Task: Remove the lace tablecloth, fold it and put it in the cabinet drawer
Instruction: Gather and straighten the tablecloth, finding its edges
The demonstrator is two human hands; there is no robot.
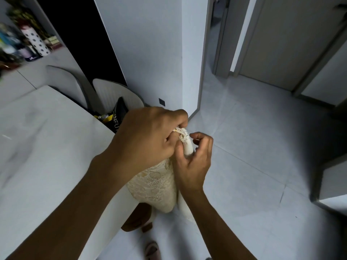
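Seen from above, two bare arms reach forward beside a pale worktop (47, 128) whose surface is bare. Both hands meet in the air just past its corner, over a grey tiled floor (253, 147). The left hand (148, 136) is curled tight around the gathered top edge of the lace tablecloth (155, 184), which hangs down from the grip as a cream bundle. The right hand (193, 162) is half closed, thumb and fingertips pinching a white rolled fold of the same cloth.

The main risk looks to be a slip: the cloth is bunched rather than flat, held only at its top, so a loosened pinch could let layers slide and undo the fold. Its lower end hangs near the floor and close to a sandalled foot (152, 250), so it could drag or be stepped on. Lace also snags easily on fingers or the worktop's corner.

Around them: two chairs (112, 92) are tucked at the worktop's far side, with a dark bag with yellow print (116, 117) wedged between. Behind, a cluttered shelf (28, 44) holds a polka-dot bottle (37, 42). A wall corner (182, 72) stands directly ahead, with a doorway to its right. No cabinet drawer can be identified here, so the path to it cannot be judged.
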